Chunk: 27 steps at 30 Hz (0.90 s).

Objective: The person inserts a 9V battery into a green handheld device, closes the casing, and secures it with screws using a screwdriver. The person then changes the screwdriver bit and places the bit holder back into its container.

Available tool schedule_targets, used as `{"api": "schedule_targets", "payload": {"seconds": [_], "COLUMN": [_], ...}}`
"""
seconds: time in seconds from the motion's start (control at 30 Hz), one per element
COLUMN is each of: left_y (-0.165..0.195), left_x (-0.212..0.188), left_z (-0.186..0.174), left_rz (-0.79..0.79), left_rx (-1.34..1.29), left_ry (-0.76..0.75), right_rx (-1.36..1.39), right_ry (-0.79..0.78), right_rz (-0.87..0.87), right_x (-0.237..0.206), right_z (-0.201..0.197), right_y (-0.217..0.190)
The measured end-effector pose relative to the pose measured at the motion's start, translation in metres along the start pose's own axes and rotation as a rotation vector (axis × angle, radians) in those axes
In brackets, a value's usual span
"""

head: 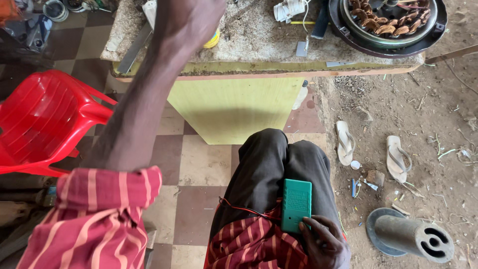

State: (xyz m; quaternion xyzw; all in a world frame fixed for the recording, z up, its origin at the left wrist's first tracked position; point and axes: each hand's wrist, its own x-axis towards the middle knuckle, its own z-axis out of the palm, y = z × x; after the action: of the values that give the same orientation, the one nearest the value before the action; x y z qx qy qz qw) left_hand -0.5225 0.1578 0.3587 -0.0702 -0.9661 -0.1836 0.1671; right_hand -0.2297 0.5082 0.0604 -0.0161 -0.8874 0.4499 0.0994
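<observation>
My right hand [323, 244] rests on my lap and grips the lower end of a green rectangular box-shaped meter [296, 204], which lies back-up on my dark trousers. A thin red wire [239, 208] runs from under the meter across my thigh. My left arm in a rolled red striped sleeve stretches up to the worktable [259, 69]. My left hand [191, 15] is over the tabletop at the frame's upper edge, next to a small yellow round thing [214, 40]. Its fingers are hidden, so I cannot make out any grip.
A round dark housing with copper windings [388, 22] sits on the table's right end, near white wires and a metal strip. A red plastic chair [40, 119] stands on the left. Two sandals [371, 149] and a grey metal cylinder [413, 236] lie on the dirt at right.
</observation>
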Motion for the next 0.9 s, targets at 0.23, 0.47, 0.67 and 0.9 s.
{"api": "schedule_targets", "payload": {"seconds": [0.23, 0.47, 0.67, 0.9], "left_y": [0.013, 0.022, 0.023, 0.012], "left_x": [0.033, 0.034, 0.031, 0.025], "left_z": [0.017, 0.014, 0.010, 0.003], "left_rz": [-0.034, -0.031, -0.006, 0.094], "left_rx": [0.231, 0.247, 0.219, 0.094], "left_ry": [-0.467, -0.514, -0.480, -0.252], "right_rx": [0.006, -0.040, -0.018, -0.006], "right_ry": [-0.012, -0.023, -0.040, -0.095], "right_rz": [0.063, 0.052, 0.053, 0.155], "right_x": [0.000, 0.001, 0.001, 0.008], "right_z": [-0.002, -0.004, -0.007, -0.016], "right_y": [0.003, 0.003, -0.001, -0.014]}}
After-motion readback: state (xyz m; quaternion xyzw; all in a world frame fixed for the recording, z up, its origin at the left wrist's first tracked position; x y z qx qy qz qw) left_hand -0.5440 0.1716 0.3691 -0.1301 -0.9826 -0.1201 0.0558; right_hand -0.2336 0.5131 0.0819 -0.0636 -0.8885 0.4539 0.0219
